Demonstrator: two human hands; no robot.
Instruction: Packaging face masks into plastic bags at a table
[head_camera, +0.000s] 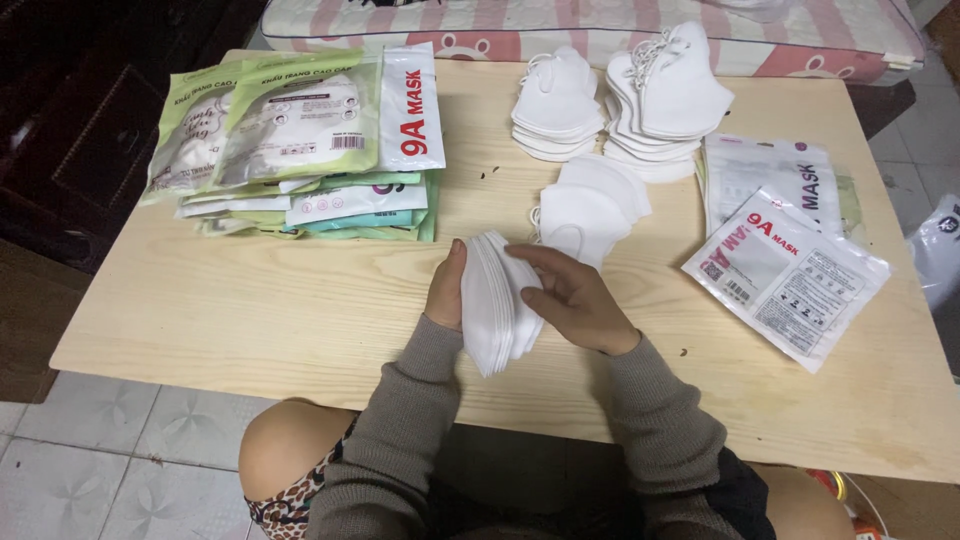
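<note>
Both hands on it: left hand (446, 292) & right hand (578, 298) clamp a stack of white masks (493, 308) upright between them, near-centre of the wooden table (250, 310). Filled packets (300, 140) far left, empty pouches (785, 275) right.

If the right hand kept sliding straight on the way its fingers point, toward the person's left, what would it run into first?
The right hand already rests its fingertips on the stack of white masks, so it would press into that stack first. Right behind the stack is the left hand, which holds it from the other side.
</note>
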